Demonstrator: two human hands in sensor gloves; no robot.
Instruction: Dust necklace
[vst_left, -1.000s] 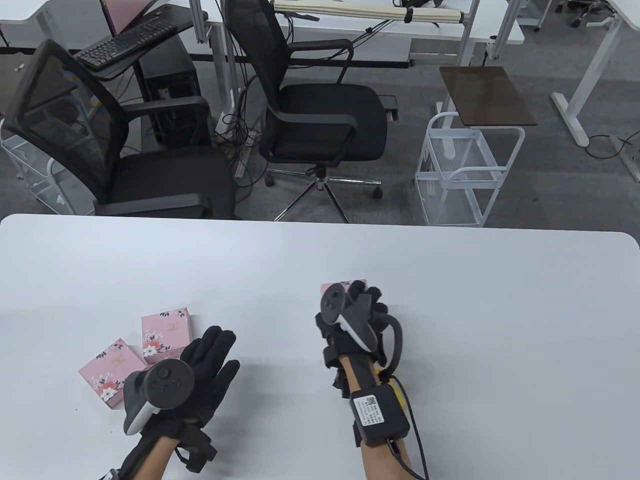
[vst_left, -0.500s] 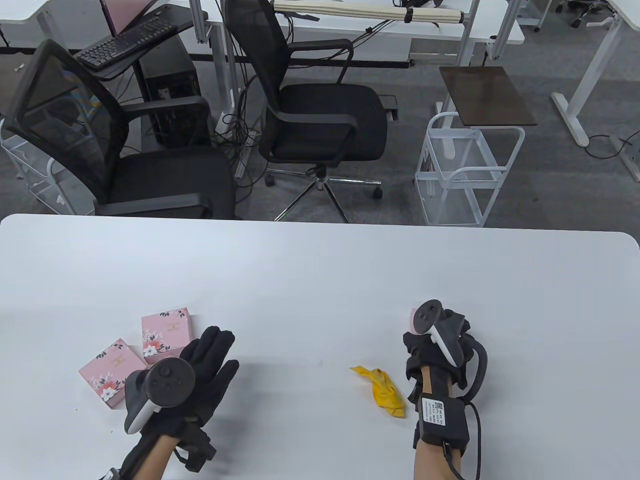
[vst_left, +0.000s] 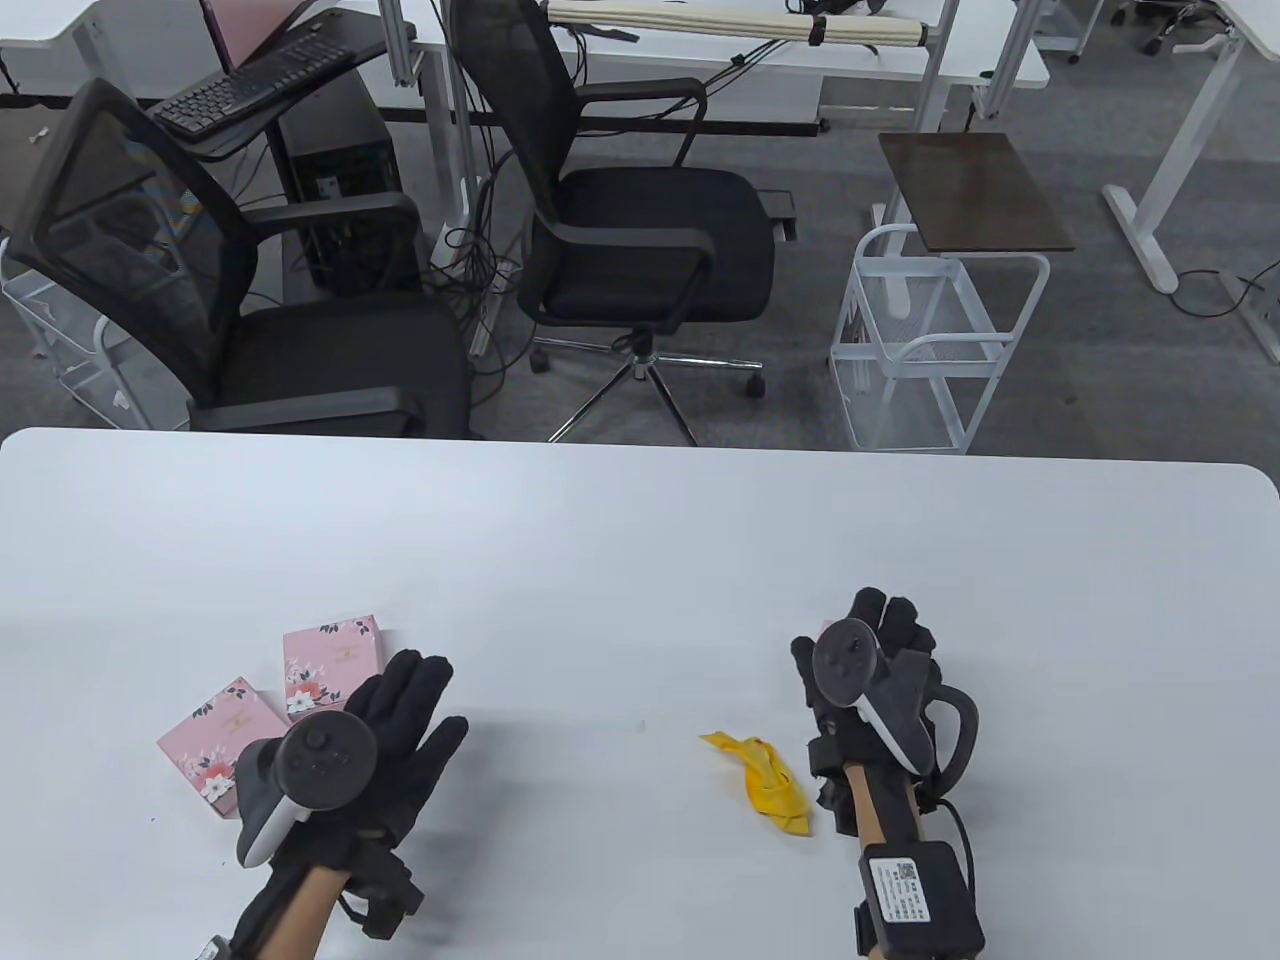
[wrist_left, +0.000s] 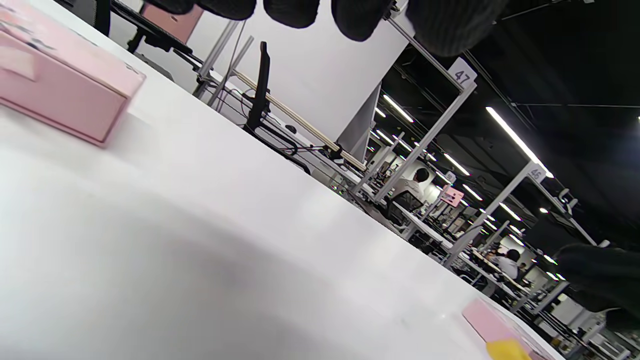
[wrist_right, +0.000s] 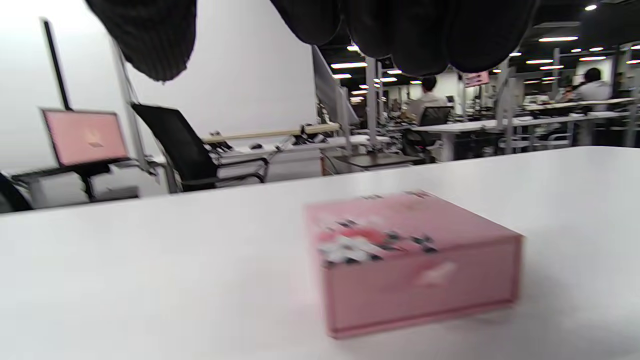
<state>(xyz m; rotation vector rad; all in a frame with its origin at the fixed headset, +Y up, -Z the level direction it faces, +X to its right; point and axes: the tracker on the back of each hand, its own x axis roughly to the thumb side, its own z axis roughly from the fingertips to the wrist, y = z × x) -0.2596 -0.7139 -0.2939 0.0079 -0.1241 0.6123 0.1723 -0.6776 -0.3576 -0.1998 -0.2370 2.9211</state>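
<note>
No necklace shows in any view. A pink floral box (wrist_right: 410, 255) rests on the white table (vst_left: 640, 520); in the table view only a sliver of this box (vst_left: 826, 630) peeks out beside my right hand (vst_left: 862, 612). That hand hovers over the box with its fingers (wrist_right: 400, 35) spread above it, touching nothing. A crumpled yellow cloth (vst_left: 765, 780) lies just left of my right wrist. My left hand (vst_left: 425, 700) lies flat with straight fingers, next to two more pink boxes (vst_left: 333, 662) (vst_left: 215, 740).
Two black office chairs (vst_left: 640, 230) (vst_left: 250, 330) and a white wire cart (vst_left: 930, 340) stand beyond the table's far edge. In the left wrist view a pink box (wrist_left: 60, 90) sits close at the left, with the far box (wrist_left: 487, 320) and cloth (wrist_left: 507, 350) at the lower right.
My right hand carried the pink box from the table's middle to the right, set it down and opened its fingers. The yellow cloth came into view. My left hand slid back slightly.
</note>
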